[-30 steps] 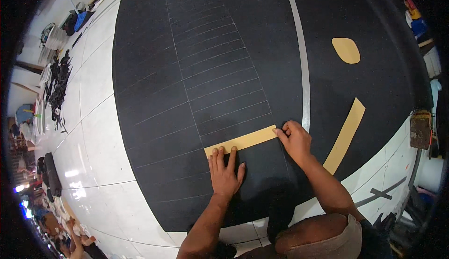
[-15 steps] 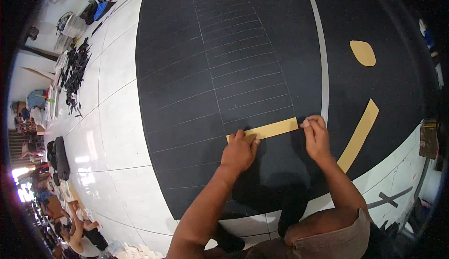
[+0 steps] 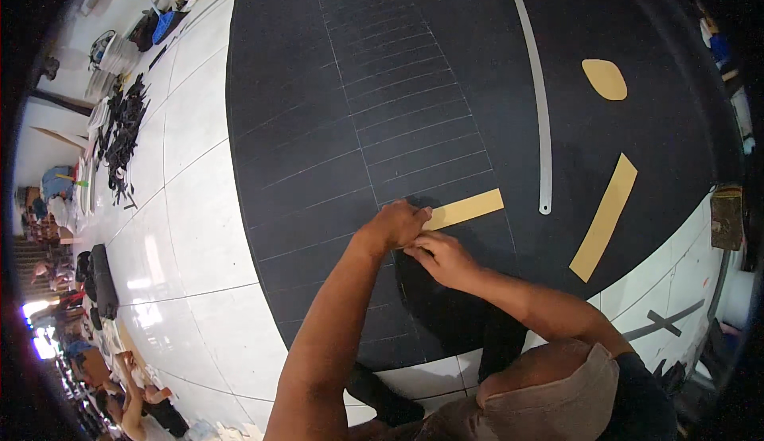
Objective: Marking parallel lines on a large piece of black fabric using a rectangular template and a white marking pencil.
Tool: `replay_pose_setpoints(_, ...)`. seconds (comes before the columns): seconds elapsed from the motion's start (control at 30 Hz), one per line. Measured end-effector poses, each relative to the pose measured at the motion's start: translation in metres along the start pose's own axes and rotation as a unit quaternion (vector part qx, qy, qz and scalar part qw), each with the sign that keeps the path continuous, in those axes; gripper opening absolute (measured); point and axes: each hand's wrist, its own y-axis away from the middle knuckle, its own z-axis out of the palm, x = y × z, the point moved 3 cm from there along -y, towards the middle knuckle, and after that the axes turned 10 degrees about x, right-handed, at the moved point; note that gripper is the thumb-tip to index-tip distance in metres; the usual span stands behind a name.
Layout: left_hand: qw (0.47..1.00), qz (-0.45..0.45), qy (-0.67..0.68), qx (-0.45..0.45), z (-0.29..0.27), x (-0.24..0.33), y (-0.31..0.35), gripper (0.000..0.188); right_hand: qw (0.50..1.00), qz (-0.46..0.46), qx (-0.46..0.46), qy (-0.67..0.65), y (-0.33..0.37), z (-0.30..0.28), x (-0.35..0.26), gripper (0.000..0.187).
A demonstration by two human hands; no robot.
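A yellow card strip (image 3: 468, 208) lies across chalk-like lines on a large black sheet (image 3: 294, 99). My left hand (image 3: 395, 224) holds the strip down at its left end, fingers bunched over it and covering that end. Close against it, my right hand (image 3: 442, 258) is pinched shut at the strip's near edge; whatever sits between its fingertips is too small or hidden to make out. Off to the right lie a second yellow strip (image 3: 604, 218) and a rounded yellow card piece (image 3: 606, 80). A long metal ruler (image 3: 539, 107) rests between them and the lined area.
White floor tiles (image 3: 191, 234) border the sheet. Black scraps (image 3: 123, 134) are heaped at the left, with a blue broom (image 3: 163, 25) beyond. A black roll (image 3: 103, 282) stands lower left, near another person (image 3: 131, 397). Crossed dark strips (image 3: 664, 323) lie at the right.
My right hand has moved left from the strip's right end to beside my left hand. The left hand has shifted slightly up and turned over the strip's left end.
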Motion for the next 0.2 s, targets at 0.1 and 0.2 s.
replay_pose_setpoints(0.1,0.987,0.145,-0.047,0.057,0.011,-0.014,-0.009,0.057,0.999,0.012,0.004,0.030,-0.006,0.013,0.003,0.021)
replay_pose_setpoints(0.2,0.998,0.055,-0.029,0.003,0.000,-0.003,-0.005,0.057,0.998,0.043,-0.010,0.048,-0.006,0.013,0.007,0.021)
